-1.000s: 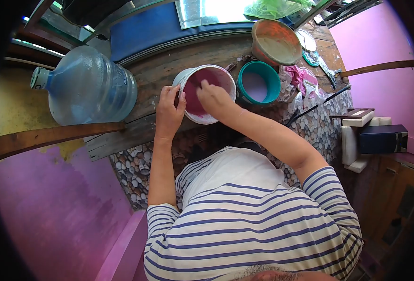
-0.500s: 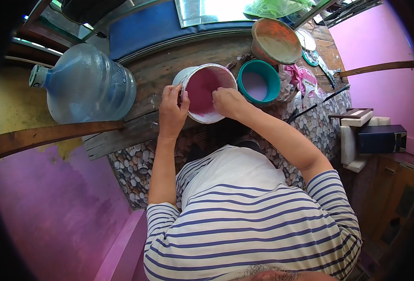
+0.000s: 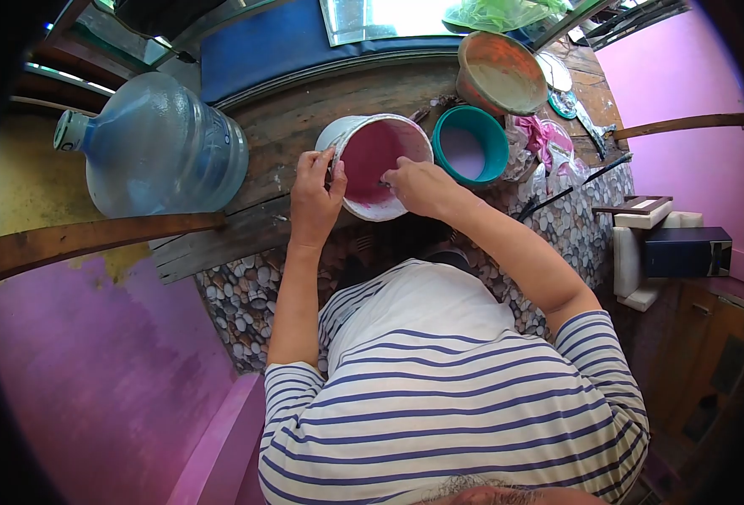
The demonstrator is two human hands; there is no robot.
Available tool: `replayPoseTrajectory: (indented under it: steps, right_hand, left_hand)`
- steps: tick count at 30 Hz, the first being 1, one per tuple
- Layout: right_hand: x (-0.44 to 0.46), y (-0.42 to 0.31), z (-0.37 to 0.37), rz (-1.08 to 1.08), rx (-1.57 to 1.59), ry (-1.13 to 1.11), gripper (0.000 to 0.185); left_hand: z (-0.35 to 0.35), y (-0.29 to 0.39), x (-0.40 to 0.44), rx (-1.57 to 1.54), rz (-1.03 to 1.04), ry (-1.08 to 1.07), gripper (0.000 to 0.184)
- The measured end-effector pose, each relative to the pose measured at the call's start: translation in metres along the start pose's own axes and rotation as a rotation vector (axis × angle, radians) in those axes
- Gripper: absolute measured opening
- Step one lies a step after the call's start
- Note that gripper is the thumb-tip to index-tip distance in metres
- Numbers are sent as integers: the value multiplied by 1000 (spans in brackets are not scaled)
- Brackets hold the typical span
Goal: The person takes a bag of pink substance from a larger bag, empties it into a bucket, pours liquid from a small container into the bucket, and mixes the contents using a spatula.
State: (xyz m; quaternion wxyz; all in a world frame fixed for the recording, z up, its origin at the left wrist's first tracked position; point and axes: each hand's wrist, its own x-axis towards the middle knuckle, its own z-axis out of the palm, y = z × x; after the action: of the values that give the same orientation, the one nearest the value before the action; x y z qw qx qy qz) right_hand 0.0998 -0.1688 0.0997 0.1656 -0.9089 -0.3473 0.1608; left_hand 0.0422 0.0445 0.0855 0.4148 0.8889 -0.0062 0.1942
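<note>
A white bucket stands tilted towards me, with pink material spread over its inside. My left hand grips its left rim, thumb and fingers on either side of the wall. Inside the opening, at the right, is my right hand with its fingers pinched together. A small dark bit shows at those fingertips, too little of it to name. Close by on the right sits a teal tub holding pale lilac liquid.
A large clear water jug lies on its side at the left on the wooden bench. Behind the tub is an orange basin. Pink-stained plastic bags lie to the right. A curved wooden bar crosses the left side.
My right hand has shifted slightly within the bucket, and the dark bit at its fingertips now shows. My left hand keeps its hold on the rim. The whole view has shifted a little.
</note>
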Motion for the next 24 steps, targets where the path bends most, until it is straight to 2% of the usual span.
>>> replayPoseTrajectory:
  steps: [3, 5, 8, 11, 13, 17, 20, 24]
  right_hand:
    - [1, 8, 9, -33, -55, -39, 18]
    - [6, 10, 12, 65, -78, 115, 19]
    - [8, 6, 13, 17, -23, 159, 17]
    - [0, 0, 17, -61, 16, 43, 14]
    - [-2, 7, 21, -11, -84, 44, 13]
    - [11, 8, 16, 35, -144, 176, 15]
    - [14, -13, 12, -14, -80, 65, 18]
    - [7, -3, 7, -90, -42, -67, 21]
  left_hand:
    - [3, 0, -1, -12, -12, -4, 30]
    - [2, 3, -1, -16, -23, -17, 31]
    - [4, 2, -2, -16, -11, 12, 32]
    - [4, -1, -1, -25, -15, 14, 31]
    - [6, -3, -3, 5, -17, 28, 31]
    - [6, 2, -11, -18, -16, 85, 29]
    - [12, 5, -17, -8, -12, 142, 29]
    - [19, 6, -25, 39, -54, 219, 29]
